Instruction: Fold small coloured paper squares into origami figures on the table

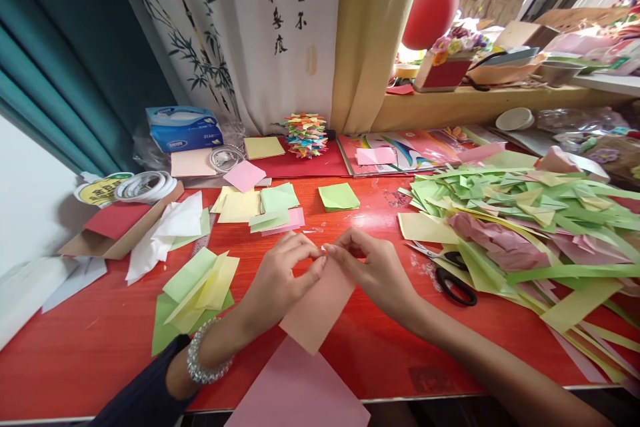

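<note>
Between both hands hangs a peach-pink sheet of paper (320, 310), tilted so that one corner points down toward me. My left hand (287, 270) is closed, thumb and forefinger pinching the sheet's upper edge. Close beside it, my right hand (373, 267) pinches the same edge, its fingertips nearly touching the left ones. A small white spot shows between the fingertips; I cannot make out what it is. Below the held sheet, a larger pink sheet (300, 390) reaches over the table's front edge. Beyond the hands lies a stack of green paper squares (339, 197).
Scissors (453, 273) with black handles lie right of my right hand, against a heap of green paper strips (525, 200). Folded yellow-green papers (200, 290) are at left. A multicoloured folded-paper stack (305, 135) stands at the back, near a blue tissue pack (183, 129).
</note>
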Demonstrator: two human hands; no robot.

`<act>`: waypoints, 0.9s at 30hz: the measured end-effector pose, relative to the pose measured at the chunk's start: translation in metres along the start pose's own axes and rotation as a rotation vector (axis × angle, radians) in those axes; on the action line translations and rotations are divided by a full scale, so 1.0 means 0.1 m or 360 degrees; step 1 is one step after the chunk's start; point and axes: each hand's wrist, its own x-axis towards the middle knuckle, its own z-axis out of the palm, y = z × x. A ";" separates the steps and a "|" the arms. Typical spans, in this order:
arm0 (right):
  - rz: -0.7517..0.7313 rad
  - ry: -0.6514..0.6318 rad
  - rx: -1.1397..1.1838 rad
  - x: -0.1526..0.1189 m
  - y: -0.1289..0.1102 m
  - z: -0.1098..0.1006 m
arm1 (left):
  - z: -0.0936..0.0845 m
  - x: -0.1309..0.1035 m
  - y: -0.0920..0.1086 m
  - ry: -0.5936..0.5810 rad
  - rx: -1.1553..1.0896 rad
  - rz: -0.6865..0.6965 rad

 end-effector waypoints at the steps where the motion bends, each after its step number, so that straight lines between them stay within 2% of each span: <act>1: -0.0004 0.0024 -0.0041 0.00 0.00 0.01 | 0.00 0.00 0.00 -0.0025 -0.0005 -0.0003; 6: -0.0017 0.0055 -0.0162 0.02 0.03 0.00 | -0.01 0.02 0.01 -0.0105 -0.0083 -0.0069; 13: 0.0135 0.0193 -0.0266 0.16 0.08 -0.17 | -0.04 0.02 -0.01 -0.0196 -0.0133 -0.0133; 22: 0.0193 0.0109 -0.0485 0.24 0.18 -0.19 | -0.03 0.03 -0.05 -0.0296 -0.0053 -0.0176; 27: 0.0206 0.0276 -0.0595 0.30 0.27 -0.27 | -0.05 0.01 -0.06 -0.0357 -0.0037 -0.0189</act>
